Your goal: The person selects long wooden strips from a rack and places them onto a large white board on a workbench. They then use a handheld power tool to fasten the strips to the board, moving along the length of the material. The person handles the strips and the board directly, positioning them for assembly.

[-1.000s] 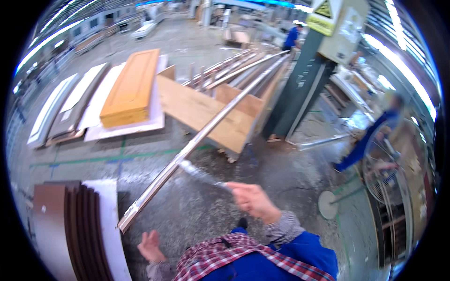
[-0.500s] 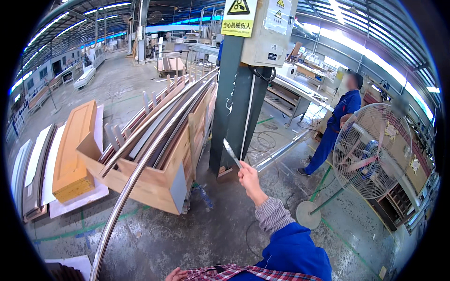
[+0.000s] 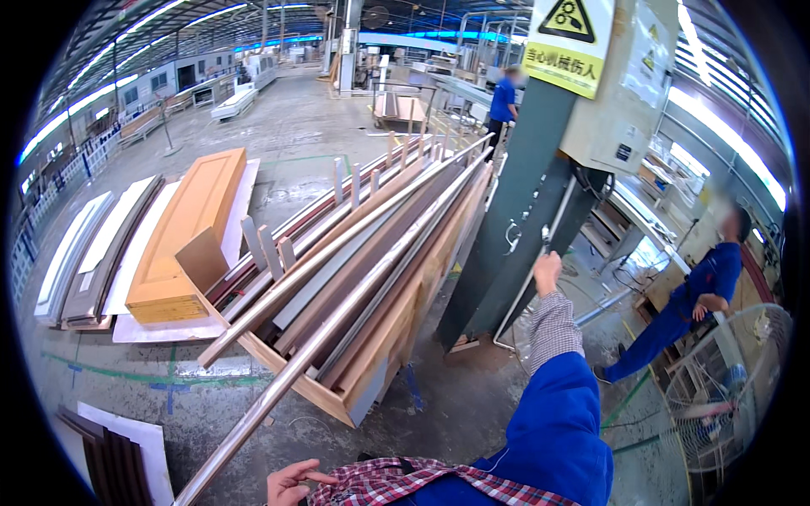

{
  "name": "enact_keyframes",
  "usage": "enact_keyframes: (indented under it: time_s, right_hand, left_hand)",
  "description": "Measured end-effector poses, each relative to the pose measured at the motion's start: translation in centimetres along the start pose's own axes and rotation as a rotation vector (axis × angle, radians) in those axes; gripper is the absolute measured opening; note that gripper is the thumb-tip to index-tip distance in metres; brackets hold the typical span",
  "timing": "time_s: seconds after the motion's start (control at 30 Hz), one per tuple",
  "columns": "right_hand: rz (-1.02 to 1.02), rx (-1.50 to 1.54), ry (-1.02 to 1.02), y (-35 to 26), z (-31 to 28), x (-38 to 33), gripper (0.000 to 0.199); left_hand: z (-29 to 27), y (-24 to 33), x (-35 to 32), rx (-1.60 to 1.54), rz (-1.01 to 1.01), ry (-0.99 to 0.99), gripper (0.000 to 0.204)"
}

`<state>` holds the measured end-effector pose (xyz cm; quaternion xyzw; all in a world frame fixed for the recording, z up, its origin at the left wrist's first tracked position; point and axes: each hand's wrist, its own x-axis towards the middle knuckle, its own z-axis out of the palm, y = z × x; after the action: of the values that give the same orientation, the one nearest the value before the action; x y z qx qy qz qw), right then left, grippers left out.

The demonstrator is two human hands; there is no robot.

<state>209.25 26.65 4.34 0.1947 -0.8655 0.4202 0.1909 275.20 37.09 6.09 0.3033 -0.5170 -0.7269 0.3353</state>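
In front of the dark green steel column [image 3: 519, 202], my right hand [image 3: 548, 273] is closed round a slim silver blade-like tool [image 3: 547, 235], its tip pointing up. The arm is stretched forward in a blue sleeve with a striped cuff. At the lower edge, my left hand [image 3: 295, 482] holds nothing. Its fingers are apart and lie beside the red plaid cloth [image 3: 380, 482] at my waist. Left of the column, long strips and a shiny metal tube [image 3: 337, 337] rest in an open wooden crate [image 3: 384, 371]; the tube reaches down past my left hand.
An orange wooden panel [image 3: 190, 244] lies among stacked boards on the left. Dark strips [image 3: 110, 460] are at the lower left. A pale electrical box [image 3: 620, 93] hangs on the column. To the right are a co-worker [image 3: 709, 278] in blue and a large fan [image 3: 717, 396]; another person [image 3: 504, 103] stands farther back.
My view has turned left, so the column, crate and fan sit farther right. My right hand with the tool is now before the column. More of my left hand shows.
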Motion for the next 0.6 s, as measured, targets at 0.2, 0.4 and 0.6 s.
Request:
enact_keyframes:
  time_s: [0.2, 0.4, 0.6]
  right_hand:
    - [-0.044, -0.087, 0.034, -2.1, 5.5, 5.1, 0.014]
    - [-0.260, -0.017, 0.053, -4.7, 6.9, 0.9, 0.030]
    - [-0.305, 0.157, -0.119, -6.2, 1.9, -4.6, 0.034]
  left_hand:
    - [1.6, 1.0, 3.7, 0.055, 0.190, 0.300, 0.057]
    - [6.3, -2.1, 10.9, -0.049, 0.284, 0.432, 0.059]
    - [9.1, -2.0, 19.1, -0.061, 0.241, 0.301, 0.064]
